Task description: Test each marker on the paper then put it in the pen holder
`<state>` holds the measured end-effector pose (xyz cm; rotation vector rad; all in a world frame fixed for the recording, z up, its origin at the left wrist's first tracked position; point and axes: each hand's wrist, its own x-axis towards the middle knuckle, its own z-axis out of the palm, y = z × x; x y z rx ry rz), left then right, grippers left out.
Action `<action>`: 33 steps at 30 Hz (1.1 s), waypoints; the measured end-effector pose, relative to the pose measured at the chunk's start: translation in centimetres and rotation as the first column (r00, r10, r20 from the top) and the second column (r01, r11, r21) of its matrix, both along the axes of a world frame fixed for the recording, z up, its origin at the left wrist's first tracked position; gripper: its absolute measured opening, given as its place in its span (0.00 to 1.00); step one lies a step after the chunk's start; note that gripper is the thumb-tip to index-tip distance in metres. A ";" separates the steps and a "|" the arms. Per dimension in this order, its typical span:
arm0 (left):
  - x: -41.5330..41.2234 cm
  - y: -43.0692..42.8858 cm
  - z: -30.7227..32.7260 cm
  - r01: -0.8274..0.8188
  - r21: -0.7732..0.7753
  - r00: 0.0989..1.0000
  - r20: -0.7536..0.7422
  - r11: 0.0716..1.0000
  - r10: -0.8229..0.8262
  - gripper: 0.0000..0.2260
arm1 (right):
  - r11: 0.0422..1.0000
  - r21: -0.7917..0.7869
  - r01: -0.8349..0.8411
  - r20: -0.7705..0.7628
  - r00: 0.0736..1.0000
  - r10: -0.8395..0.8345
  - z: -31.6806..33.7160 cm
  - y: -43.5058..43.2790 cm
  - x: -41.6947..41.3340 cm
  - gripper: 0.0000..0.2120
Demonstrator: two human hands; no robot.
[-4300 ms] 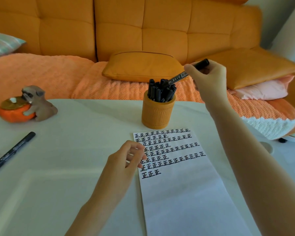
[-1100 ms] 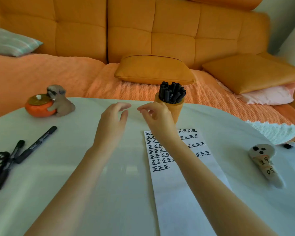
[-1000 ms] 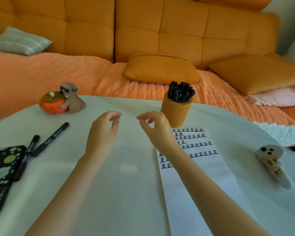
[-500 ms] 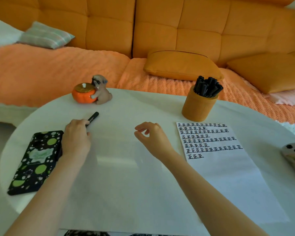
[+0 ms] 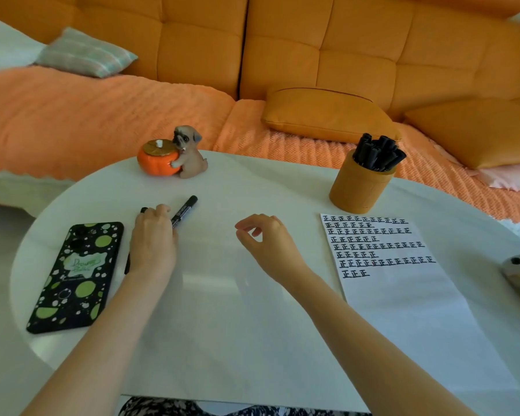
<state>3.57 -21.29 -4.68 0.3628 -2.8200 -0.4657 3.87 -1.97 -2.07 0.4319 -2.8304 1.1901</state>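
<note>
Head view: the left hand (image 5: 153,241) is lying palm down on the white counter (image 5: 222,325), its fingers bending over two black markers. One marker (image 5: 186,210) is sticking out from under the fingers, its capped end pointing away toward the sofa. Of the second marker (image 5: 127,262), only a tip beyond the fingertips and a short stretch beside the wrist are showing. I cannot tell whether the fingers are gripping either marker or only resting on them, since the thumb is hiding beneath the palm.

The right hand (image 5: 267,241) is hovering over the bare middle of the counter, holding nothing. Its fingers are curling loosely, with thumb and forefinger nearly meeting.

The paper (image 5: 403,310) is lying to the right of that hand, with rows of black test marks filling its far part. Just beyond the paper's far edge the orange pen holder (image 5: 357,190) is standing upright, and a bunch of black markers (image 5: 376,154) is crowding it.

A phone (image 5: 72,277) in a black case with green spots is lying just left of the left hand. A pug figurine (image 5: 189,154) is hugging an orange pumpkin (image 5: 156,160) at the counter's far edge. An orange sofa (image 5: 312,40) with cushions is filling the background.
</note>
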 end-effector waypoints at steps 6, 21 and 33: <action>0.5 -0.7 -0.6 -0.058 -0.142 0.997 -0.050 0.988 0.051 0.10 | 1.000 -0.005 -0.006 -0.008 1.000 0.005 -0.2 -0.3 0.5 0.10; 2.2 2.7 -1.3 0.061 0.181 0.991 -0.125 0.982 -0.038 0.14 | 0.999 -0.037 -0.005 0.084 0.996 0.008 -0.7 1.3 1.3 0.09; 3.1 14.7 -1.1 0.233 0.398 0.971 -0.146 0.887 -0.189 0.12 | 0.952 -0.083 0.296 0.290 0.921 -0.261 -1.1 8.6 1.1 0.11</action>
